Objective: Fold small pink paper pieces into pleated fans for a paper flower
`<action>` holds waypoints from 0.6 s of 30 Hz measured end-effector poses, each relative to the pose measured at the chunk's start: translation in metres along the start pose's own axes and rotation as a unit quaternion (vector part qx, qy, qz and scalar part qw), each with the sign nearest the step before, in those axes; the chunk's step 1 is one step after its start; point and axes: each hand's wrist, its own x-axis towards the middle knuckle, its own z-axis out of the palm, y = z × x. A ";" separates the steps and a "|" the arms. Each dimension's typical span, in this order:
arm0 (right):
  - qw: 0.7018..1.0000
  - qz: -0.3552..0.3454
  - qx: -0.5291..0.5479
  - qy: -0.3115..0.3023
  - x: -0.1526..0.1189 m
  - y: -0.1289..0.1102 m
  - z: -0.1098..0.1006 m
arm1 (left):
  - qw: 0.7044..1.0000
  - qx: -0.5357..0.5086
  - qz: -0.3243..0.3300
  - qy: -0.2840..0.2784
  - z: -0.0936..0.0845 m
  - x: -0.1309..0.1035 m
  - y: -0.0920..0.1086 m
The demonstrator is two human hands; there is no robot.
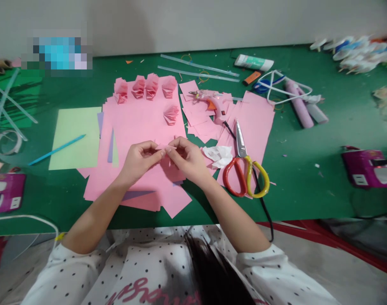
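Note:
Between my two hands is a small piece of pink paper [165,147], partly covered by my fingers. My left hand [145,157] pinches its left side with thumb and forefinger. On the other side my right hand [187,159] grips it the same way. Both hands hover over a stack of pink paper sheets [139,123]. Several pleated pink paper pieces [151,87] lie along the top of that stack, and one more folded piece [171,115] sits just beyond my right hand.
Right of the stack are a pink glue gun [217,106], scissors [241,146] with red and yellow handles, crumpled white tissue [219,156] and cut pink papers [260,112]. A blue pencil [56,150] rests on pale green paper [76,127]. Clear glue sticks [198,73] lie behind.

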 end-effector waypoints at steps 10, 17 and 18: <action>0.999 0.007 0.037 0.023 0.001 0.002 0.003 | 0.999 0.036 0.025 -0.012 0.000 -0.002 0.000; 0.998 0.007 0.067 0.017 0.002 0.001 0.002 | 0.999 0.037 0.036 -0.008 -0.002 -0.003 0.001; 0.997 0.006 0.070 0.016 0.002 0.000 0.002 | 0.999 0.031 0.039 0.002 -0.002 -0.002 0.001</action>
